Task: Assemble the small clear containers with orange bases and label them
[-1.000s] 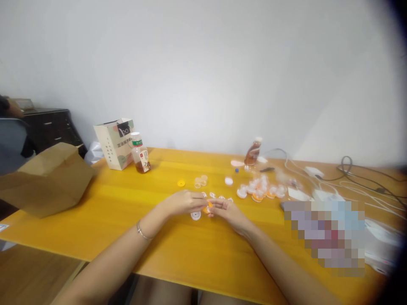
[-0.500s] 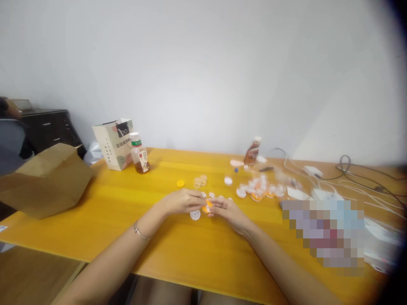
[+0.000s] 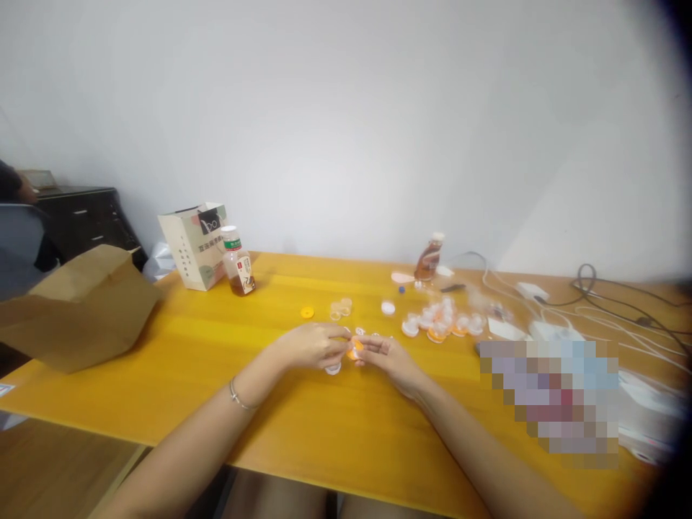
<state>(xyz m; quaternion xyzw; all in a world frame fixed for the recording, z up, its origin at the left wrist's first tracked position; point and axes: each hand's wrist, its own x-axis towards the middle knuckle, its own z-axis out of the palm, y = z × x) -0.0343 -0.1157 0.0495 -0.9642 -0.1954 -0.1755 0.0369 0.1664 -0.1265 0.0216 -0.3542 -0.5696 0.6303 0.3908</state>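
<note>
While the right hand [image 3: 393, 364] is pinching the orange piece [image 3: 355, 352], the left hand [image 3: 313, 346], grip unclear, should be working gently.

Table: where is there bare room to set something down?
Bare: behind the yellow disc, between the labelled bottle and the pink piece; between the brown bag and the left forearm; and the table between it and the right forearm. Crowded: small white pieces beyond the left hand and right hand; at right, clear-topped pieces and a white block.
</note>
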